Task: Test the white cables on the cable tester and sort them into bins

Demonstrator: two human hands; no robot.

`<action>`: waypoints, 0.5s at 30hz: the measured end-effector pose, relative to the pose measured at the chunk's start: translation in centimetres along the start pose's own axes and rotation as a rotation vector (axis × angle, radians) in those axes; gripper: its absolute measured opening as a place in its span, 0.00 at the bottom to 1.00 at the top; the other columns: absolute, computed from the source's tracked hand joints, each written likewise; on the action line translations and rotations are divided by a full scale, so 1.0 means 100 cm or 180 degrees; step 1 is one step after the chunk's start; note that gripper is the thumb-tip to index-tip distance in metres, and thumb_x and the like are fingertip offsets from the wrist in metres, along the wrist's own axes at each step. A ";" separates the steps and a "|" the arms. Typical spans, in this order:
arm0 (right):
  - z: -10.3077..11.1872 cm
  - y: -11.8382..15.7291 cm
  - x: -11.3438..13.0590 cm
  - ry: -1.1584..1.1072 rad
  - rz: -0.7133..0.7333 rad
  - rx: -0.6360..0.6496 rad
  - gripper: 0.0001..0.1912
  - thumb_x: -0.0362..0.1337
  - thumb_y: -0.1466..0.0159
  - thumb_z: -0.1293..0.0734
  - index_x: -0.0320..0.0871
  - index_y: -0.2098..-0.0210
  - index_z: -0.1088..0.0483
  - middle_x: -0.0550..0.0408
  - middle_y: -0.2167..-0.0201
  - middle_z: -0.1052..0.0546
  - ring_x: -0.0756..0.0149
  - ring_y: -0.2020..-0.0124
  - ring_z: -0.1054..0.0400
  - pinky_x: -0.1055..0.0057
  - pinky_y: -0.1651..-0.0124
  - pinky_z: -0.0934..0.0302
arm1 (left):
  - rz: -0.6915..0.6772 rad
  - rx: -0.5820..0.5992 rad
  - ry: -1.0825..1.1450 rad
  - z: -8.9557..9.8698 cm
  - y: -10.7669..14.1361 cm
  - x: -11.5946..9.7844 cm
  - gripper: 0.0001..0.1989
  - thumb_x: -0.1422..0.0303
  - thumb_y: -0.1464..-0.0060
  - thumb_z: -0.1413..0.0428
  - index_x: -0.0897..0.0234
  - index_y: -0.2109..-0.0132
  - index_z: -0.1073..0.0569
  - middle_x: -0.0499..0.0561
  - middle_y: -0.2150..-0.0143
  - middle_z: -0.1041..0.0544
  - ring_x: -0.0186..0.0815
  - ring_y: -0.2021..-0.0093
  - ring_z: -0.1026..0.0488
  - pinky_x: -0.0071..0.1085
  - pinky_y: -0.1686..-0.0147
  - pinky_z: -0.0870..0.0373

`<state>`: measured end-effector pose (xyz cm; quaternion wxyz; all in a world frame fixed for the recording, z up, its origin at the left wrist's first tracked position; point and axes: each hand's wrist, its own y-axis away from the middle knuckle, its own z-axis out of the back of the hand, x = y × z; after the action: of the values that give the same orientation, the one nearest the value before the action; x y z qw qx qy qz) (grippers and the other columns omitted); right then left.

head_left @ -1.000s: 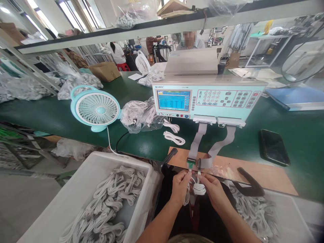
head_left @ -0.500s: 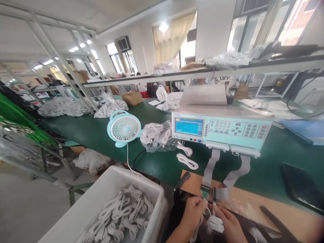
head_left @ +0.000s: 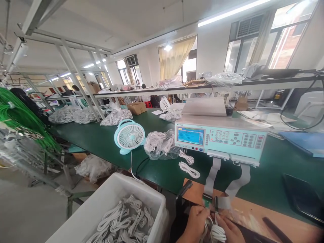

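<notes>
At the lower right, my left hand (head_left: 195,221) pinches one end of a coiled white cable (head_left: 218,233) against a small green circuit board (head_left: 207,203). My right hand (head_left: 230,230) is closed on the other end, just below a black connector (head_left: 216,203). Between my hands hangs the coil, partly cut off by the bottom edge. Two grey ribbon cables (head_left: 212,177) run from these boards up to a light-blue tester (head_left: 234,136) with a lit screen. My fingertips hide the plugs, so I cannot tell how far they are seated.
A white bin (head_left: 111,189) of coiled white cables stands at the lower left. Two more cable coils (head_left: 188,169) lie on the green table (head_left: 157,172) before the tester. A small fan (head_left: 130,136), bagged cables (head_left: 162,143) and a dark phone-like slab (head_left: 302,195) are also there.
The camera view has tilted upward, so the scene sits lower in the frame. Both hands keep hold of the cable ends at the boards.
</notes>
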<state>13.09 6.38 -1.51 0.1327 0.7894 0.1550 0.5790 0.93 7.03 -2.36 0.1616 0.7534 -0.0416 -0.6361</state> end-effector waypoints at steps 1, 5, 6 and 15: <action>0.000 0.000 0.000 -0.0006 0.0022 -0.0044 0.18 0.53 0.59 0.25 0.45 0.79 0.25 0.52 0.75 0.23 0.51 0.67 0.29 0.65 0.64 0.33 | -0.0025 0.0002 -0.0028 -0.001 0.000 0.000 0.22 0.52 0.59 0.42 0.64 0.86 0.34 0.47 0.88 0.41 0.29 0.85 0.46 0.28 0.83 0.51; -0.011 0.009 0.003 -0.0007 0.0163 -0.0070 0.19 0.52 0.59 0.25 0.44 0.79 0.27 0.53 0.78 0.26 0.56 0.71 0.31 0.67 0.68 0.36 | -0.0088 -0.0117 0.0024 -0.004 0.007 -0.006 0.21 0.54 0.59 0.42 0.66 0.86 0.35 0.45 0.88 0.42 0.28 0.84 0.46 0.27 0.82 0.50; -0.015 0.014 0.005 0.0005 0.0209 -0.0024 0.19 0.52 0.59 0.25 0.43 0.80 0.29 0.54 0.80 0.27 0.59 0.74 0.33 0.68 0.70 0.38 | -0.0116 -0.0095 0.0058 -0.005 0.012 -0.007 0.20 0.55 0.58 0.42 0.66 0.85 0.34 0.45 0.87 0.41 0.28 0.83 0.44 0.26 0.82 0.48; 0.104 0.067 0.028 0.2599 0.0271 0.0258 0.16 0.47 0.47 0.34 0.44 0.83 0.38 0.57 0.85 0.37 0.67 0.81 0.44 0.71 0.77 0.52 | 0.0654 0.1099 0.1402 0.006 0.064 -0.003 0.11 0.62 0.49 0.49 0.63 0.60 0.33 0.47 0.76 0.29 0.26 0.87 0.38 0.21 0.89 0.43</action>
<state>24.40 1.05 0.48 0.0050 0.5050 0.1849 0.8431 1.21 0.95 -0.23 0.0998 0.8814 -0.1892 -0.4211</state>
